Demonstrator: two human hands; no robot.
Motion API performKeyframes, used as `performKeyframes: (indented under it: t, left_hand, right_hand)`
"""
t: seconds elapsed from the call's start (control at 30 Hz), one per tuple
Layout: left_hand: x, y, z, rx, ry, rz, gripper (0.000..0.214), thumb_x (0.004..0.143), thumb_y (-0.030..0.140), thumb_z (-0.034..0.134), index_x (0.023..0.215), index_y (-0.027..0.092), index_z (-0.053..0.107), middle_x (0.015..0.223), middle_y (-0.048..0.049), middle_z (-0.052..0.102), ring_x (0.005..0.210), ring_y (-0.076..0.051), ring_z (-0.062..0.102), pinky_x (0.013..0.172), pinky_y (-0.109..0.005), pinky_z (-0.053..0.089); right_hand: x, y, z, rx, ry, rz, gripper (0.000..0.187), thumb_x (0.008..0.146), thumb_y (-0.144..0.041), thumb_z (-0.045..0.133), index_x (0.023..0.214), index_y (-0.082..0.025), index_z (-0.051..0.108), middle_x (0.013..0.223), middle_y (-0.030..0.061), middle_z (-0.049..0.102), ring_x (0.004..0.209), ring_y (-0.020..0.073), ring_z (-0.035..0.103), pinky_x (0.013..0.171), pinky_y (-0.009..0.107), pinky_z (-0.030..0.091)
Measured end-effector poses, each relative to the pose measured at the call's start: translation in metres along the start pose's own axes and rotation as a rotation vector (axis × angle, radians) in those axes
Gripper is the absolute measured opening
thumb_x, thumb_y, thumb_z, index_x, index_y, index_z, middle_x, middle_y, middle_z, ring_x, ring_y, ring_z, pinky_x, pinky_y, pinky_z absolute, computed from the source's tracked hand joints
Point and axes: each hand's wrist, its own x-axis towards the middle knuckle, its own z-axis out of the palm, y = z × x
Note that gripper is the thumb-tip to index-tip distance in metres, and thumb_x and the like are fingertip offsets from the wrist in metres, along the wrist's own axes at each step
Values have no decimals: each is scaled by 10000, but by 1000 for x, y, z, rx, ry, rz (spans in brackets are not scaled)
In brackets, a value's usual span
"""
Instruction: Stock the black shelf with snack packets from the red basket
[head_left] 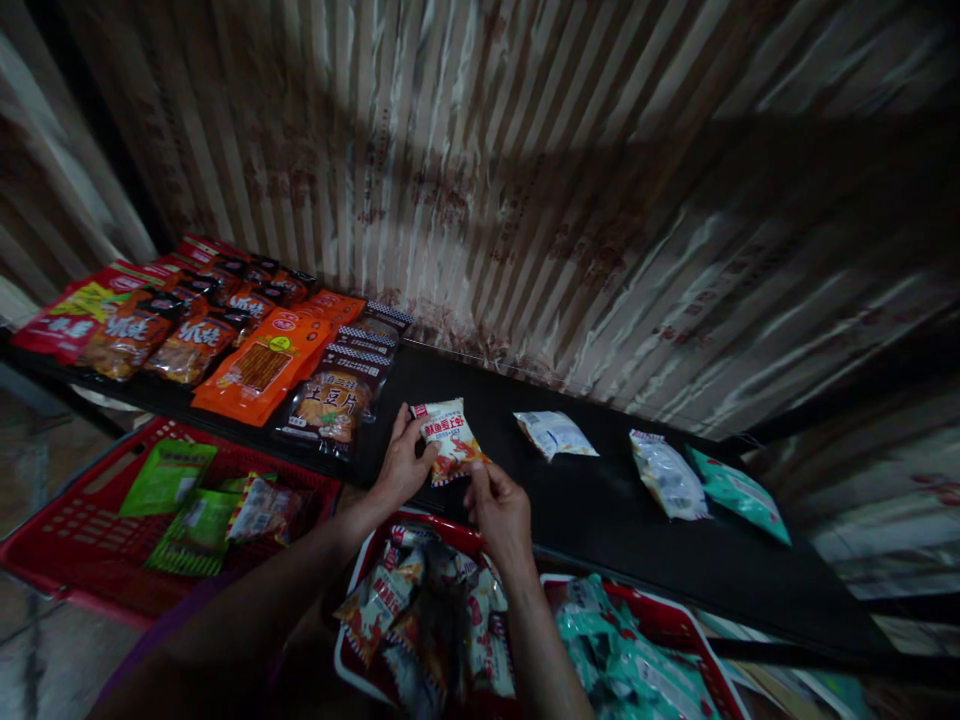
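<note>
A small white and orange snack packet (450,437) is held between my two hands over the black shelf (480,390). My left hand (403,458) grips its left edge with thumb and fingers. At its lower right corner, my right hand (501,505) pinches the wrapper. Just left of it lie dark potato chip packets (330,405), overlapping in a row. Below my hands stands a red and white basket (346,655) filled with similar white and orange packets (390,600).
Orange snack bags (259,365) and red packets (64,315) fill the shelf's left end. Toward the right lie white packets (556,434) and a teal packet (741,492). A red crate (97,520) holds green packets; another basket (712,650) holds teal ones. Corrugated sheeting (480,180) rises behind.
</note>
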Motion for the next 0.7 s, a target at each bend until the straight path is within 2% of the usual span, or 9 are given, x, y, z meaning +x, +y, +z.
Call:
performKeyframes:
  t: [0.1, 0.17, 0.23, 0.3, 0.47, 0.7]
  left_hand:
    - [-2, 3, -1, 10, -73, 41, 514, 789, 197, 586, 1297, 183, 510, 1534, -134, 202, 1247, -275, 488, 1067, -412, 396]
    - [-3, 6, -1, -1, -95, 54, 522, 794, 187, 567, 1311, 184, 493, 1518, -134, 239, 1192, -256, 538, 1045, -403, 426]
    - [-3, 8, -1, -15, -104, 45, 518, 797, 185, 559, 1311, 180, 492, 1509, -138, 254, 1148, -247, 571, 1025, -397, 449]
    - [-3, 9, -1, -26, -108, 35, 517, 790, 183, 567, 1303, 182, 501, 1504, -132, 263, 1136, -245, 578, 1013, -387, 463]
    - [0, 6, -1, -66, -122, 77, 542, 780, 155, 558, 1314, 188, 477, 1450, -114, 352, 1204, -240, 525, 1027, -380, 453]
    - [-1, 4, 2, -227, -154, 57, 612, 783, 131, 523, 1377, 188, 385, 1409, -91, 442, 1277, -210, 457, 1088, -364, 376]
  right_hand:
    - [6, 5, -10, -176, 310, -154, 446, 846, -570, 434, 941, -205, 671, 759, 49, 682, 677, 182, 628, 644, 284, 485]
    - [10, 12, -12, -242, 379, -220, 472, 844, -553, 426, 1030, -188, 661, 1006, 109, 678, 923, 230, 624, 807, 338, 481]
    - [15, 19, -12, -246, 354, -202, 540, 834, -559, 415, 1128, -159, 629, 1158, 146, 630, 1039, 253, 591, 861, 364, 474]
    - [19, 24, -10, -235, 303, -124, 603, 826, -564, 409, 1215, -136, 580, 1219, 163, 605, 1048, 257, 596, 863, 371, 480]
    - [26, 33, -7, -218, 184, -26, 633, 825, -545, 447, 1310, -142, 502, 1128, 144, 665, 1017, 263, 625, 904, 408, 463]
    - [25, 39, 1, 14, 132, 7, 647, 786, -528, 558, 1330, -191, 468, 1075, 92, 687, 993, 225, 643, 874, 365, 493]
